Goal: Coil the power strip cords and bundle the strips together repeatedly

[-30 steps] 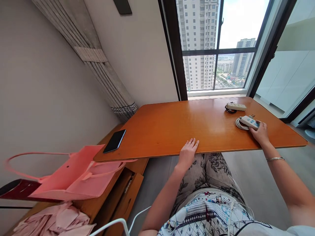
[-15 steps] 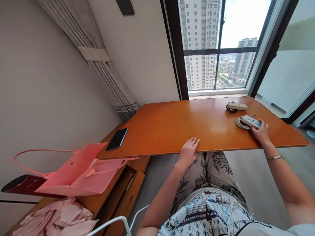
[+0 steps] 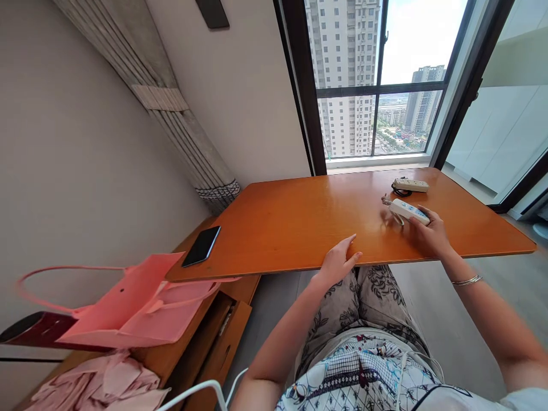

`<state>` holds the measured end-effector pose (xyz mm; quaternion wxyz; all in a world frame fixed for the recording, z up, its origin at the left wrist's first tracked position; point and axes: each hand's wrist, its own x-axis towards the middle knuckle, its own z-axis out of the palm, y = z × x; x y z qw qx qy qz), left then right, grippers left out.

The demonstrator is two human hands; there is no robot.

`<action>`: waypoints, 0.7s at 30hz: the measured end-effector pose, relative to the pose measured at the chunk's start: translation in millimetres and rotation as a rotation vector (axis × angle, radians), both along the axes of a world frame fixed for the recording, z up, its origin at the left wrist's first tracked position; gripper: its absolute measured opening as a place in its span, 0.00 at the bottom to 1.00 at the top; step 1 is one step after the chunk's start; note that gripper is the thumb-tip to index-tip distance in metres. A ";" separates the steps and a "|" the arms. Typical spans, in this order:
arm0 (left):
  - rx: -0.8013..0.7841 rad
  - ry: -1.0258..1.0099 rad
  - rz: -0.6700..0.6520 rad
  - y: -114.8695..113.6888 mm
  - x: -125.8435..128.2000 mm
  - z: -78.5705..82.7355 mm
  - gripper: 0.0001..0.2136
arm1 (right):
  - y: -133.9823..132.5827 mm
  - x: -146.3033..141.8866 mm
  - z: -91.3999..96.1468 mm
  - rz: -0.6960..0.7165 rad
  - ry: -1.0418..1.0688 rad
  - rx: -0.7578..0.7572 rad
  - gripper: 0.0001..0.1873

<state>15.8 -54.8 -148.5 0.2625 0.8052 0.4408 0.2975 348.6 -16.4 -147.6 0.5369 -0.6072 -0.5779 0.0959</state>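
A white power strip [image 3: 409,211] with blue-marked sockets is held at its right end by my right hand [image 3: 431,231], tilted just above the table. Its pale cord bundle hangs at the strip's left end, blurred by motion. My left hand [image 3: 340,260] is at the table's near edge, fingers apart, thumb spread, holding nothing. A second, cream power strip [image 3: 411,185] with a black cord lies farther back on the orange-brown wooden table [image 3: 295,222].
A black phone [image 3: 201,246] lies at the table's left end. Beyond it, a pink bag [image 3: 128,308] and pink cloth [image 3: 98,382] rest on a lower wooden cabinet [image 3: 222,337] with a drawer pulled out. A window [image 3: 379,88] stands behind the table.
My right hand has lifted the white power strip and carried it leftward, its cord bundle swinging with it. My left hand has shifted slightly right and turned, its thumb now spread.
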 end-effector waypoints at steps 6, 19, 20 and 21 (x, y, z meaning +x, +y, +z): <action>-0.209 -0.404 -0.062 18.9 35.4 -4.2 0.46 | -23.2 -66.7 33.6 0.351 0.437 -0.027 0.30; -0.154 -0.384 -0.052 55.2 54.5 3.8 0.28 | -62.7 -86.3 74.9 0.572 0.780 -0.079 0.25; -0.091 -0.322 -0.024 58.3 58.1 4.5 0.28 | -65.8 -84.3 76.5 0.567 0.782 -0.077 0.25; -0.025 -0.267 0.009 61.2 62.0 5.4 0.27 | -69.1 -82.0 77.7 0.559 0.784 -0.077 0.24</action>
